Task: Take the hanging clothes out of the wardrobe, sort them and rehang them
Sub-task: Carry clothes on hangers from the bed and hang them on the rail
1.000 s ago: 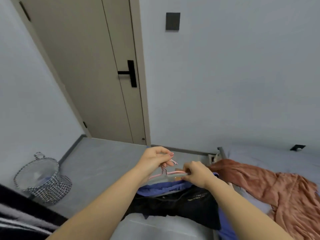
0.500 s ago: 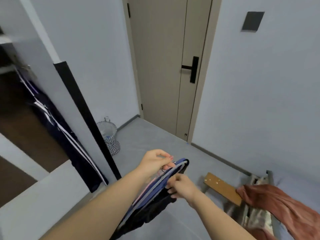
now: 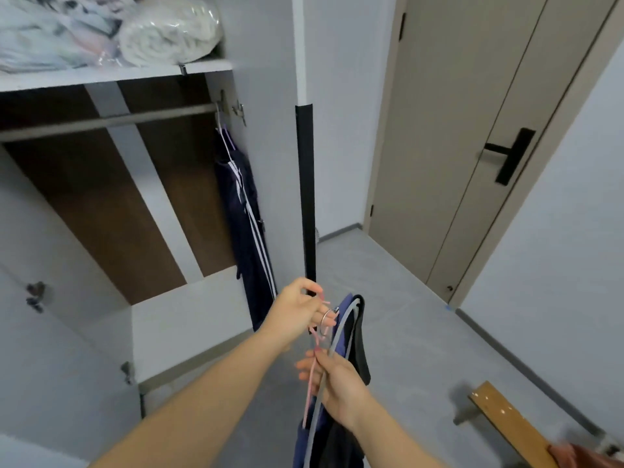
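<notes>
My left hand [image 3: 299,310] pinches the hooks of a pink hanger [image 3: 312,373] and a grey hanger [image 3: 319,390]. My right hand [image 3: 334,383] grips the same hangers lower down. A blue garment [image 3: 339,336] and a black garment [image 3: 359,349] hang from them, in front of the open wardrobe. Inside, the rail [image 3: 101,121] carries one navy garment with white stripes [image 3: 246,214] at its right end. The rest of the rail is bare.
Folded bedding in plastic [image 3: 165,32] lies on the wardrobe's top shelf. The wardrobe door's black edge [image 3: 305,197] stands just behind my hands. A closed beige door [image 3: 466,140] is at the right. A wooden board [image 3: 506,420] and rust-coloured fabric [image 3: 580,456] sit at bottom right.
I have turned from the bed to face the open wardrobe. Both hands carried the hangers with the blue and black garments along and now hold them upright.
</notes>
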Available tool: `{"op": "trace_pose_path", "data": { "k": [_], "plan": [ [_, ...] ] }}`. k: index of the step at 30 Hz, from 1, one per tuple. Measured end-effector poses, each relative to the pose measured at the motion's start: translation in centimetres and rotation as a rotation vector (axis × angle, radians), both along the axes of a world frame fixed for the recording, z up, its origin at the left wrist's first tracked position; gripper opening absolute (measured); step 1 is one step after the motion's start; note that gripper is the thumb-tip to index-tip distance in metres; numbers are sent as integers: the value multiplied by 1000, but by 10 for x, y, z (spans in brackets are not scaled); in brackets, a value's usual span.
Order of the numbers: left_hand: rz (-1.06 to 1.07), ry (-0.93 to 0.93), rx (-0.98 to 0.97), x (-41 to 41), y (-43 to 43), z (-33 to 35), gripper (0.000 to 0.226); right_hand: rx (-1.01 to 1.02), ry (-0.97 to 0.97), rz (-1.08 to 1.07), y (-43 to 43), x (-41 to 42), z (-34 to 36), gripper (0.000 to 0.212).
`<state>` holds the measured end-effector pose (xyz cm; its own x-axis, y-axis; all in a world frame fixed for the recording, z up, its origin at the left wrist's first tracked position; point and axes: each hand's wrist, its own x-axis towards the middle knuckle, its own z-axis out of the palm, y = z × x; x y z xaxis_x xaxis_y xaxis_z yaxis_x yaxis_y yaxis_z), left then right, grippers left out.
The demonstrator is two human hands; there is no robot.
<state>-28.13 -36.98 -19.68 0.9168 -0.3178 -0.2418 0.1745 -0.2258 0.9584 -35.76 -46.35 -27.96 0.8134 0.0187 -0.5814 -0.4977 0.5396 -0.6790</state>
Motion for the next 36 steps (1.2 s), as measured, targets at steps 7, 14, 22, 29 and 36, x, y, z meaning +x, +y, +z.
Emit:
{"op": "trace_pose_path", "data": {
  "k": [7,14,22,29,36],
  "plan": [
    [74,-250,580,29,128,-1,15,26,82,111,95,29,-5,22],
    [18,-39,975,39,252,11,24,-121,78,341,222,35,-8,22],
    [-23,157,925,52,323,8,24,-326,45,339,300,45,-10,24],
    [94,112,884,85,335,-12,28,-287,94,254,327,83,-8,26],
    [366,172,817,158,338,-19,34,-259,119,246,343,168,-15,24]
  ]
}}
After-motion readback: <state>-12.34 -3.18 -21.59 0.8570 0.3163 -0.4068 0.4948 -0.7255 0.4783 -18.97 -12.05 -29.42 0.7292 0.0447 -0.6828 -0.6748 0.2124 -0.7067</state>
